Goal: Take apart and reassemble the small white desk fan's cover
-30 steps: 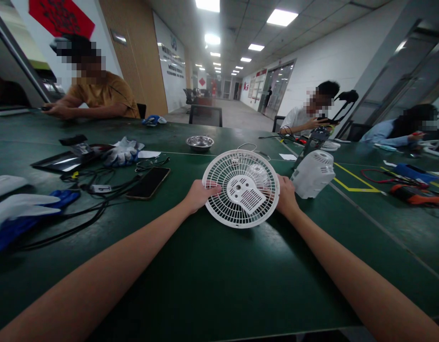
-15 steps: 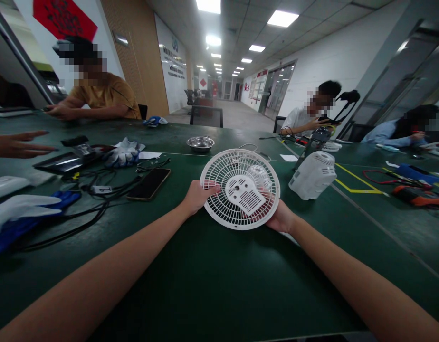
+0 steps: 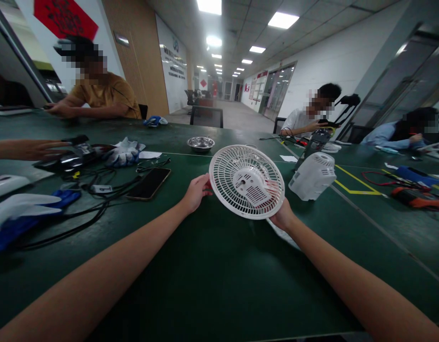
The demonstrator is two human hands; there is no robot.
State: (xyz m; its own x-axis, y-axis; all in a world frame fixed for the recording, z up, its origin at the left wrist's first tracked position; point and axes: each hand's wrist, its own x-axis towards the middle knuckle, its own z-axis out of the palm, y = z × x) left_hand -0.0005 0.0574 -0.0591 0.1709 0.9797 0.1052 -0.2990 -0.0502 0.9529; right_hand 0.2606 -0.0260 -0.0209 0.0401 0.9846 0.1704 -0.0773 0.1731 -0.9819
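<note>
A round white plastic fan grille [image 3: 223,185] is tilted above the green table, its slotted hub plate toward me. My right hand [image 3: 282,214] grips its lower right edge, and the fingers show through the slats behind it. My left hand [image 3: 196,194] is at the left rim with fingers loosely curved and apart. Its fingertips are beside the rim, not wrapped round it; whether they touch I cannot tell. Below my right wrist lies a white thin-edged thing [image 3: 284,235], partly hidden. To the right stands a white plastic housing [image 3: 312,178].
A metal bowl [image 3: 201,144] sits beyond the grille. Leftward lie a phone [image 3: 149,184], black cables [image 3: 101,205] and work gloves [image 3: 124,153]. At right are a dark bottle [image 3: 314,142] and an orange-black meter [image 3: 414,195]. A co-worker's hand [image 3: 44,149] reaches in from the left.
The grille has moved slightly right and up and tilted. My left thumb has come off its face to the rim. The co-worker's hand at left has moved onto a black device.
</note>
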